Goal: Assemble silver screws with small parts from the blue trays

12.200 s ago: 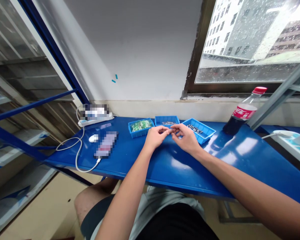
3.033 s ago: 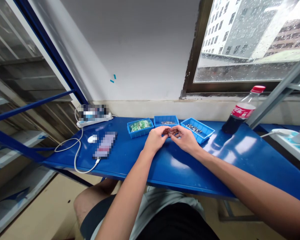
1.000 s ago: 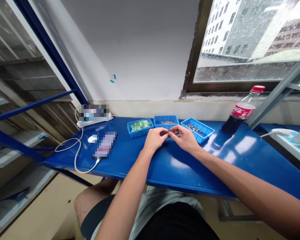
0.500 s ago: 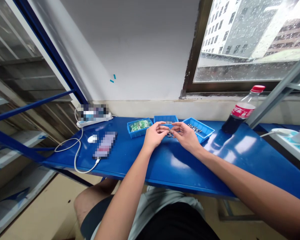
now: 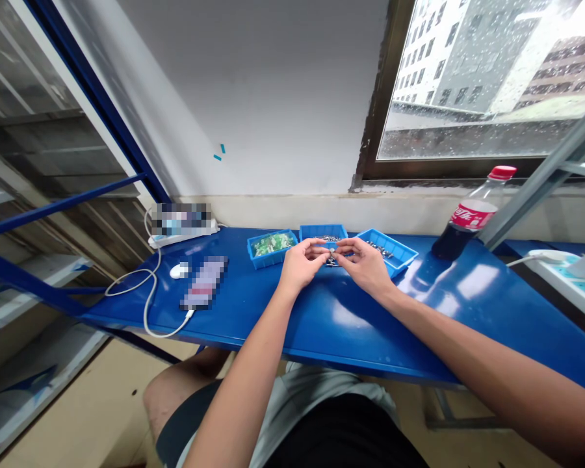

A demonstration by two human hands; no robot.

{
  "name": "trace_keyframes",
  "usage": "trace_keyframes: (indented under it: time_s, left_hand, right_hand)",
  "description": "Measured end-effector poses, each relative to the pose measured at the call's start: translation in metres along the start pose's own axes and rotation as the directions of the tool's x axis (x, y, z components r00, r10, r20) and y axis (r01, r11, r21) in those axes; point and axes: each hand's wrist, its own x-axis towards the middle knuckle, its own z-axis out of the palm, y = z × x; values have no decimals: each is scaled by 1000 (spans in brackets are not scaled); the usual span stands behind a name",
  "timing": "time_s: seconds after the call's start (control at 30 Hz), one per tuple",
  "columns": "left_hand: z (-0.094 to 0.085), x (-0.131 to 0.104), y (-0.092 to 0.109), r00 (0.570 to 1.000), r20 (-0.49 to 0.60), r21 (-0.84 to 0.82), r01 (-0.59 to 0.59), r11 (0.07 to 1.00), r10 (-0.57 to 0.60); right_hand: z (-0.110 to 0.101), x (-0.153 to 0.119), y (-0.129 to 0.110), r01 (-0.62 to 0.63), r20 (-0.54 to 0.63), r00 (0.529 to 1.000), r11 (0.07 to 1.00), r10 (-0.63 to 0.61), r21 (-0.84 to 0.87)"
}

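Note:
My left hand [image 5: 302, 261] and my right hand [image 5: 359, 261] meet above the blue table, thumbs and fingers pinched close together. Between their fingertips is a small metallic piece [image 5: 332, 251], too small to name. Just under the fingertips lie several small metal parts [image 5: 331, 262], partly hidden by the hands. Behind the hands stands a blue tray [image 5: 316, 229] with thin metal parts in it. Another blue tray [image 5: 403, 253], to the right, holds small dark and silvery metal parts. The left tray [image 5: 256, 262] contains green and clear pieces [image 5: 274, 243].
A cola bottle [image 5: 470, 214] with a red cap stands at the right rear, beside a grey metal frame. At left on the table [image 5: 253, 305] lie a blurred-out phone [image 5: 205, 283], a white cable [image 5: 151, 305] and a small white object [image 5: 179, 270]. Power strips sit at both sides.
Both hands stay almost in place with only slight finger motion. The small piece between the fingertips shows a little more clearly now.

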Motion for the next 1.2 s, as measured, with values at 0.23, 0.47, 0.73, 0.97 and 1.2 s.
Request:
trace_keyframes:
  time_s: [0.23, 0.47, 0.73, 0.97, 1.2]
  left_hand:
    - [3, -2, 0, 989, 96, 71, -118, 990, 111]
    - [5, -6, -7, 934, 242, 506, -352, 788, 261]
    - [7, -6, -16, 932, 320, 573, -333, 749, 170]
    - [6, -3, -18, 955, 263, 592, -275, 757, 141]
    - [5, -4, -13, 971, 167, 537, -233, 811, 169]
  right_hand:
    - [-3, 2, -9, 135, 43, 991, 977, -130, -162]
    - [-28, 12, -17, 348, 114, 926, 695, -360, -629]
    - [-46, 20, 0, 246, 76, 941, 512, -330, -823]
    - [-48, 21, 2, 263, 86, 935, 510, -343, -819]
    - [-17, 6, -11, 489, 289, 872, 678, -395, -549]
